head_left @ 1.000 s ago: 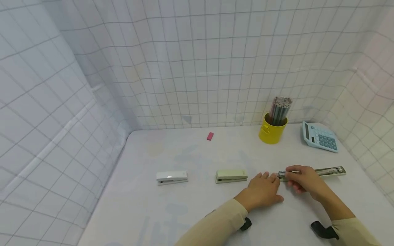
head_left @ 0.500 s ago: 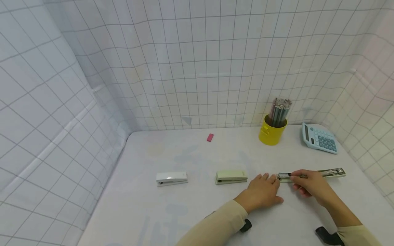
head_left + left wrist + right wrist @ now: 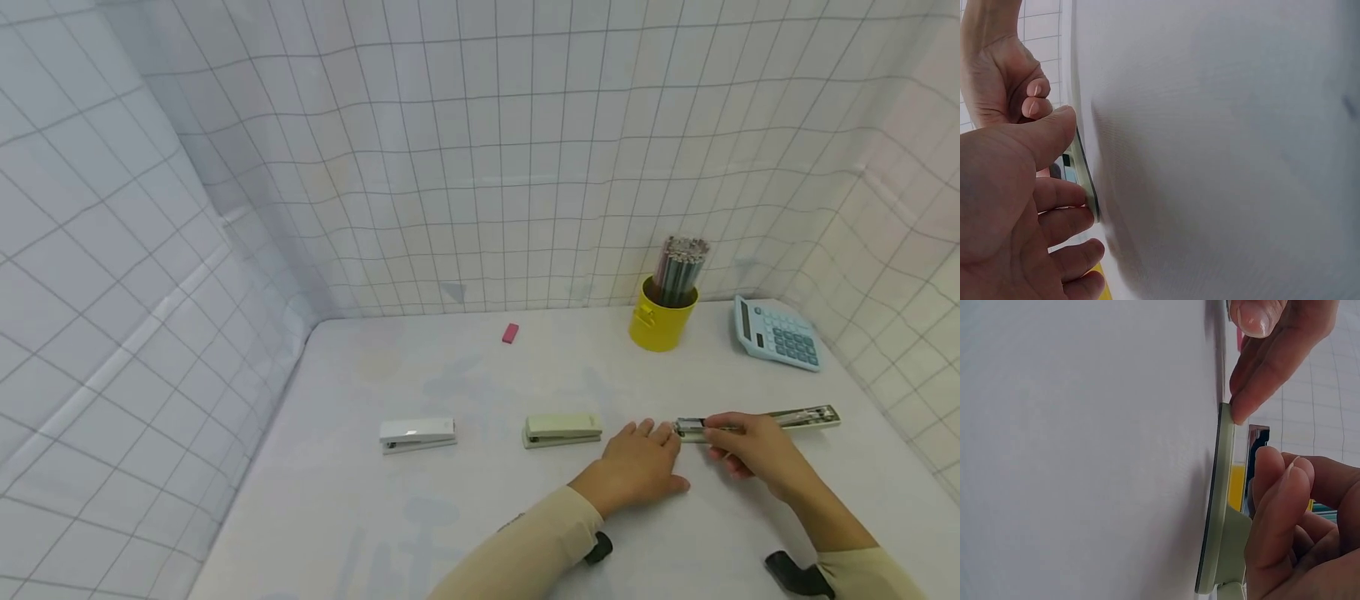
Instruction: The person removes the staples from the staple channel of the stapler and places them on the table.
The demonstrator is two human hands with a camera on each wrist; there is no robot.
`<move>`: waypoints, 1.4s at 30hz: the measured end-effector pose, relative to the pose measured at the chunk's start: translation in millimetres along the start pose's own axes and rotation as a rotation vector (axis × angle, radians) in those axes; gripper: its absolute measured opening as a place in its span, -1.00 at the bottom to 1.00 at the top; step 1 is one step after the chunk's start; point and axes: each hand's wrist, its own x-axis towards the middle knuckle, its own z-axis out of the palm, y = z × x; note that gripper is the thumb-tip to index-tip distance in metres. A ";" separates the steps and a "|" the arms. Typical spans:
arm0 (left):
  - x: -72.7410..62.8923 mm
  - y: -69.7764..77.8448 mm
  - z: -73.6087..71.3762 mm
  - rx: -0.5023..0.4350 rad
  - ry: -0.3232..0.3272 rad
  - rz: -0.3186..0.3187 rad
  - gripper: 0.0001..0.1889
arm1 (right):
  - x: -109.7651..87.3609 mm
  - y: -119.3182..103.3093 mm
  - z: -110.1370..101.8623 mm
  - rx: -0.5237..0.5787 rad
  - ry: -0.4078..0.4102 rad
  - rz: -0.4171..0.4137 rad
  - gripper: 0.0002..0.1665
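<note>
A pale green stapler (image 3: 806, 418) lies on the table at the right, swung fully open so its lid extends to the right. My left hand (image 3: 637, 467) rests on the table with fingers spread, and its fingertips touch the stapler's front end. Over the metal staple channel, my right hand (image 3: 753, 446) pinches with thumb and forefinger; what exactly lies between the tips is hidden. In the right wrist view the green stapler base (image 3: 1216, 506) runs below the curled right fingers (image 3: 1282, 506). The left wrist view shows the left fingers (image 3: 1063, 212) against the base's edge.
To the left lie a closed light green stapler (image 3: 562, 430) and a closed white stapler (image 3: 417, 435). A pink eraser (image 3: 510, 333) sits farther back. A yellow mug (image 3: 660, 327) of pencils (image 3: 681, 271) and a light blue calculator (image 3: 780, 333) stand at the back right.
My right hand has shifted slightly right along the staple channel, then a touch back left, exposing more of the channel's front. The left hand stays in place at the stapler's tip.
</note>
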 end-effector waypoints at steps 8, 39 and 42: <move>1.1 -0.3 0.4 -0.003 0.012 0.002 -0.29 | 0.9 -5.6 3.2 0.037 -0.010 0.003 -0.37; 0.1 1.6 3.0 0.028 0.021 -0.005 -0.26 | 8.1 -1.2 1.7 0.492 -0.031 0.118 -0.85; 1.2 2.1 3.1 0.004 0.014 -0.004 -0.27 | 7.7 1.2 1.9 0.533 -0.014 0.122 -0.88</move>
